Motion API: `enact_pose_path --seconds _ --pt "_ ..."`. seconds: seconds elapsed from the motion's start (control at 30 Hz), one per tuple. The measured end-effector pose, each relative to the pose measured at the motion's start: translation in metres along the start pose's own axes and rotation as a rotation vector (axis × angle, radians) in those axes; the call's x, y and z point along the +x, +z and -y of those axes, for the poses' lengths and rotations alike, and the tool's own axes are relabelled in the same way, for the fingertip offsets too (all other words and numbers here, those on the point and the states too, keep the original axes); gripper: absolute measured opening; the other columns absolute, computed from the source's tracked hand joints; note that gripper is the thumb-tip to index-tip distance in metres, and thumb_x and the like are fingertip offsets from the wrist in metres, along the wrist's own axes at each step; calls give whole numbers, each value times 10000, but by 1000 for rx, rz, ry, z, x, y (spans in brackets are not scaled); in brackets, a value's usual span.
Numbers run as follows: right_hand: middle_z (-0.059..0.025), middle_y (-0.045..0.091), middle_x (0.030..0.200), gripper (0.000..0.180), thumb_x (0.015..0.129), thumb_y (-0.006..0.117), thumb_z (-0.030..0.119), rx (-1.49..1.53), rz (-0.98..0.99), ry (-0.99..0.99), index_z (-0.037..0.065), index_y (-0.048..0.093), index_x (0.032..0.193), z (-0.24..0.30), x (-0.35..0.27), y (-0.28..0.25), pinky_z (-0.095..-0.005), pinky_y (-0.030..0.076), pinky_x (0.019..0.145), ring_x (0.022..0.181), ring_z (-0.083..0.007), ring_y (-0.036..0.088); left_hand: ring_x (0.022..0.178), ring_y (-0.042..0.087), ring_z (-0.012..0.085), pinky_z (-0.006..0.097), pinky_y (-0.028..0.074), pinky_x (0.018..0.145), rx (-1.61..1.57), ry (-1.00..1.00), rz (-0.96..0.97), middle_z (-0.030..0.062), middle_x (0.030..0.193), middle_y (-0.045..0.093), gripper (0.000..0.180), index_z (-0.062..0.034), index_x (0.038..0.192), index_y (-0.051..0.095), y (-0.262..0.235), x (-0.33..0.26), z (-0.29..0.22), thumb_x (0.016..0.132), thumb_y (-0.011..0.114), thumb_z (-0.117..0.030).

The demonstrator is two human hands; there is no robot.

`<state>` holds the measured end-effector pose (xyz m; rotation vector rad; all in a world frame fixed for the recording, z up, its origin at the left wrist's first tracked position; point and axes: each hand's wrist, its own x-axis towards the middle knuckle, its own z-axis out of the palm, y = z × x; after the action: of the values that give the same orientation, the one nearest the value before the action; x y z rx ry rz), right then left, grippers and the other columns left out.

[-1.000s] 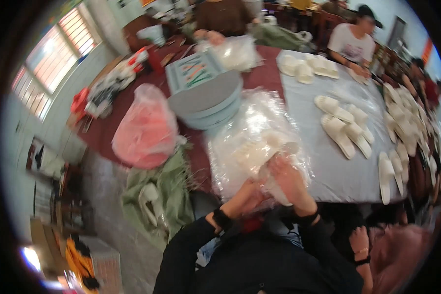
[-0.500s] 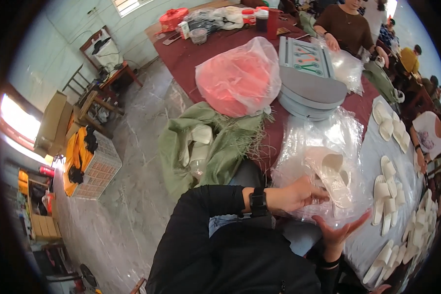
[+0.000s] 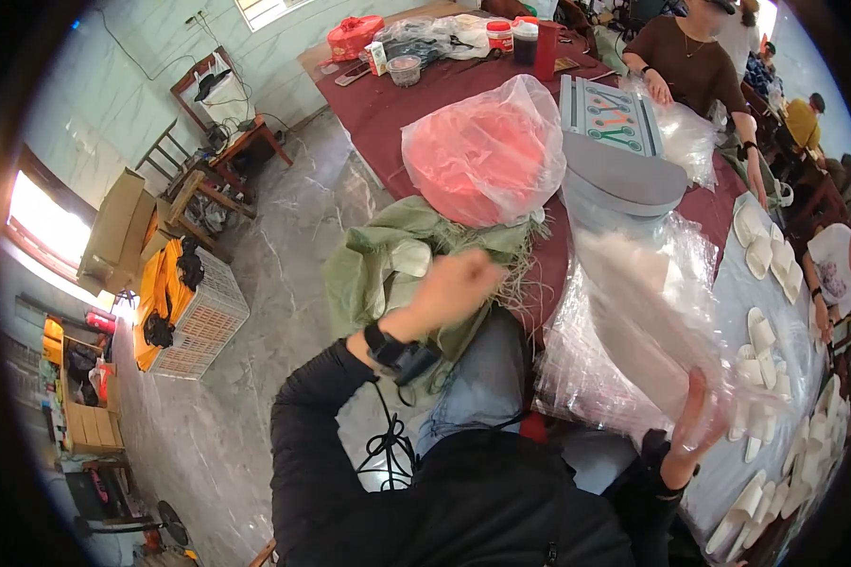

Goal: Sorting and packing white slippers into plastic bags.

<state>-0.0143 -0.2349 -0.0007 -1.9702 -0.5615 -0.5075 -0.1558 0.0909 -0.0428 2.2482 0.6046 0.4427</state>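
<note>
As I look down from the head cam, the step in hand looks like pulling one clear thin plastic bag (image 3: pixel 652 312) free of the heap of same bags piled at the table edge. The bag is up in the air, stretched btwn both hands and blurred, w/ a pale flat shape inside or behind it; can't tell which.

My left hand (image 3: pixel 454 283) is raised over the crumpled green cloth sack (image 3: pixel 378 260), wrist w/ a black watch (image 3: pixel 388 348) bent back, fingers curled into a loose fist. It's smeared by motion, so I can't tell if it pinches film or closes on nothing. My right hand (image 3: pixel 695 420) is low at the right, palm turned up and inward, fingers spread and straight, pressed against the bag's lower end; a flat support, not a clamp.

Next move, as I judge it: right fingers need to close on the bag mouth so the film doesn't slide off, then the bag must come down near the white moulded slippers (image 3: pixel 761 331) laid in rows on the grey plastic-covered table (image 3: pixel 728 283). Film is slack and clingy, so likely needs two-handed spreading.

Further up: pink-red basin wrapped in clear plastic (image 3: pixel 482 151), stack of grey round trays (image 3: pixel 624 180), another person in a brown top (image 3: pixel 700 57).
</note>
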Motion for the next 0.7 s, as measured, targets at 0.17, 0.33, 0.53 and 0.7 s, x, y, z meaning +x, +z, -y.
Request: enact_pose_path --seconds 0.17,0.33,0.53,0.7 --pt "-63 602 951 192 865 603 59 671 243 250 -22 575 1037 40 -26 82 -230 439 727 833 -103 542 895 556 395 446 442 733 605 -409 -451 243 969 574 404 50 941 512 -27 -57 214 834 579 -333" --pt "-66 593 1019 269 897 574 93 934 423 542 -24 509 1130 95 -57 169 -240 431 785 885 -100 539 1031 521 435 459 434 851 341 -817 -274 268 1152 533 529 93 1142 467 11 -126 280 845 567 -333" --pt "-148 588 1014 464 876 591 151 678 655 18 -24 416 1269 86 -98 241 -304 442 779 877 -179 559 988 569 400 447 453 793 196 -962 -565 270 1113 558 371 56 1154 505 -1 -129 279 935 438 -236" --pt "-187 614 849 443 860 590 229 543 1177 294 -21 453 1198 51 -134 277 -338 467 649 715 -260 606 958 582 332 406 471 774 -352 -856 -999 215 1100 572 380 50 1163 501 -30 -149 246 967 372 -249"
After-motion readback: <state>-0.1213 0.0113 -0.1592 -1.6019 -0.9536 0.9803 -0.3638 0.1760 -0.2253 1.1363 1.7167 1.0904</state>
